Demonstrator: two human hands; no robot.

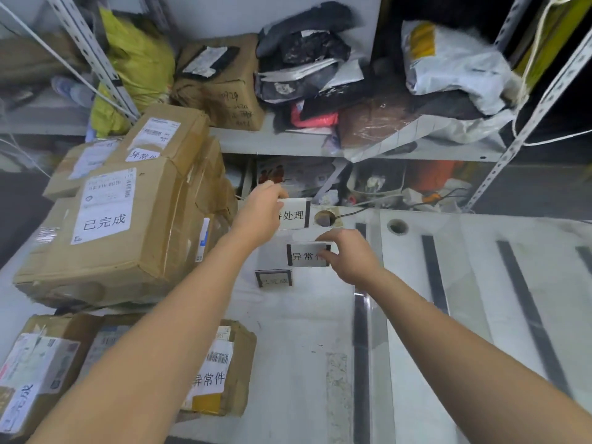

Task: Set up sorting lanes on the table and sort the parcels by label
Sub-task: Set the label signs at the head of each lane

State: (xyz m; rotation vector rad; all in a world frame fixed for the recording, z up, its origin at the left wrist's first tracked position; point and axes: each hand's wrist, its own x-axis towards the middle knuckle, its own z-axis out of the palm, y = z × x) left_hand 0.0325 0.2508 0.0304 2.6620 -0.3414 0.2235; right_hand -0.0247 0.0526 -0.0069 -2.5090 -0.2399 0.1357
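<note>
At frame centre three lane signs sit in a column on the white table (304, 331): the left hand (259, 216) curls its fingers round the upper sign (293, 215), the right hand (349, 254) pinches the 异常件 sign (306, 256) just below it, and the 已完成 sign (275, 278) sits lowest, untouched. Labelled cardboard parcels (112, 225) are piled at the left, and black tape strips (525, 309) run down the right.

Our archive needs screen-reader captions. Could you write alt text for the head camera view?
The left hand grips a sign card and the right hand pinches a second card over a white table; a third card sits nearer. Labelled cardboard parcels are stacked left, black tape strips run right.
</note>
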